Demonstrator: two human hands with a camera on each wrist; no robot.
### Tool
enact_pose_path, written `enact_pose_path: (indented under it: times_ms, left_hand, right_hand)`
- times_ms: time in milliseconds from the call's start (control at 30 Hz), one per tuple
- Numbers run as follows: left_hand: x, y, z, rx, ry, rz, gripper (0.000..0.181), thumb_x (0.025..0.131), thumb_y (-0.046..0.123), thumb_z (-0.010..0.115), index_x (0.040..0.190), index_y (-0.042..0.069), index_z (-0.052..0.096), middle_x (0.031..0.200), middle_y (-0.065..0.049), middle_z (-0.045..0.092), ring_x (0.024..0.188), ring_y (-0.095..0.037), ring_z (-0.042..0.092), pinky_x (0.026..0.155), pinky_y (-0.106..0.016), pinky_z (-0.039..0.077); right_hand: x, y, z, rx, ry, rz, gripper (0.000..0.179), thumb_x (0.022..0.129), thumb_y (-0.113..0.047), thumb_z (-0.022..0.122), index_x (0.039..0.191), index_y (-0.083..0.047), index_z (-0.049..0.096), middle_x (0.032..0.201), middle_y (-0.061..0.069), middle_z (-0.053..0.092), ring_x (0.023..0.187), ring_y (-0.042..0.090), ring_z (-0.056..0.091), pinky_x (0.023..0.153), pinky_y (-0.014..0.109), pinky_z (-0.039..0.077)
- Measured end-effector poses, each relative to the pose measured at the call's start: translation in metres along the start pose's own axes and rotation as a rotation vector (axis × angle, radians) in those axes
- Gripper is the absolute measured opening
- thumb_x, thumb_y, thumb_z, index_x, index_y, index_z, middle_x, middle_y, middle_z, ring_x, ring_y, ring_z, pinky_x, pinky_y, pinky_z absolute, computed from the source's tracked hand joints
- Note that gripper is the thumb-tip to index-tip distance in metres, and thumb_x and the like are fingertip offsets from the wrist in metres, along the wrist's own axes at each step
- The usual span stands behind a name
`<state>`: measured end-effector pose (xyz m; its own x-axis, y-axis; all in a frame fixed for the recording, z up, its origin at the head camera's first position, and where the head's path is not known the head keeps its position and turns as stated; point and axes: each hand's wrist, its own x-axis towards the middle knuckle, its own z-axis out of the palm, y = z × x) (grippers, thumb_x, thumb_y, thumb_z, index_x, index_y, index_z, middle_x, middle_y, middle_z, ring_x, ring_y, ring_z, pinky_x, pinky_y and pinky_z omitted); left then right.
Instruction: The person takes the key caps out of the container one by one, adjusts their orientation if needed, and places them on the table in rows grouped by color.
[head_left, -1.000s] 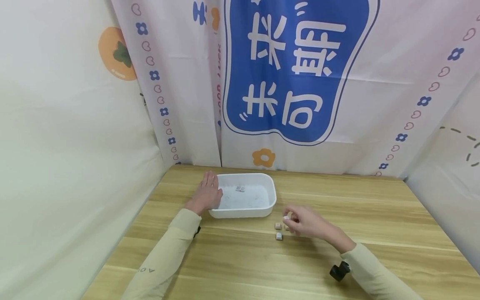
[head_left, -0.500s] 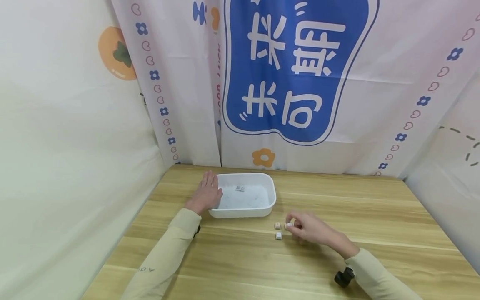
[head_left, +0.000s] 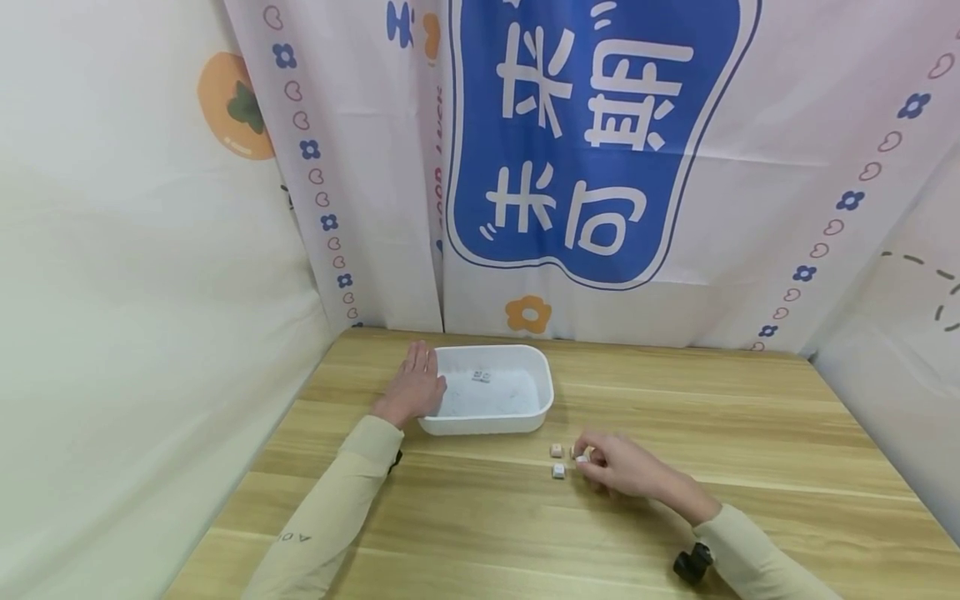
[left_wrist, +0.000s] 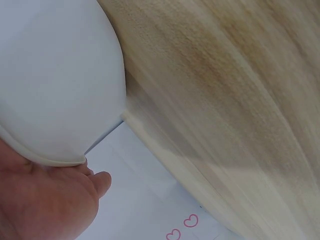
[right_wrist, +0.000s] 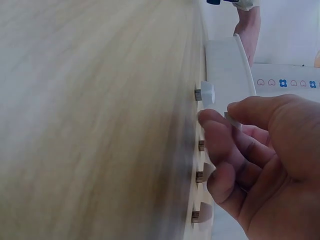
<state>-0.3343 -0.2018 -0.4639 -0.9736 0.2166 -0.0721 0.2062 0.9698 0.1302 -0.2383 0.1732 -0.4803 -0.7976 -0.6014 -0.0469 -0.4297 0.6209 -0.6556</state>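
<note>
My left hand [head_left: 412, 390] lies on the left end of a white plastic basin [head_left: 483, 426], its fingers straight along the rim. In the left wrist view, that hand [left_wrist: 50, 202] touches the rim from the outer side. To the right of the basin, my right hand [head_left: 622, 467] pinches a small white keycap [right_wrist: 232, 121] between thumb and index finger, just above the table. Close to the fingertips stand a pale pinkish keycap [head_left: 557, 451] and a white keycap [head_left: 558, 472]. Another keycap [head_left: 573, 452] is partly hidden by the right hand.
Under everything is a wood-grain table [head_left: 465, 517]. A printed curtain [head_left: 360, 167] hangs along its back edge, with plain white cloth [head_left: 135, 350] on the left. Several keycaps show in a row beside the right fingers in the right wrist view, one white keycap [right_wrist: 207, 94] nearest the basin.
My right hand, with the pinched keycap, has moved slightly right and nearer to me. The left hand and the basin have stayed where they were.
</note>
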Motion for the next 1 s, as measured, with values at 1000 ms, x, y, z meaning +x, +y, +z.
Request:
enact_pose_path:
  times_ms: [1000]
  left_hand:
    - [-0.001, 0.001, -0.004, -0.018, -0.024, -0.006, 0.067, 0.105, 0.034, 0.024, 0.154, -0.007, 0.004, 0.162, -0.025, -0.013, 0.152, -0.039, -0.010, 0.125, -0.050, 0.008]
  right_hand:
    - [0.003, 0.009, 0.013, -0.075, 0.049, -0.030, 0.008, 0.093, -0.022, 0.067, 0.098, -0.017, 0.066, 0.064, -0.013, 0.054, 0.052, -0.002, 0.046, 0.048, 0.017, 0.040]
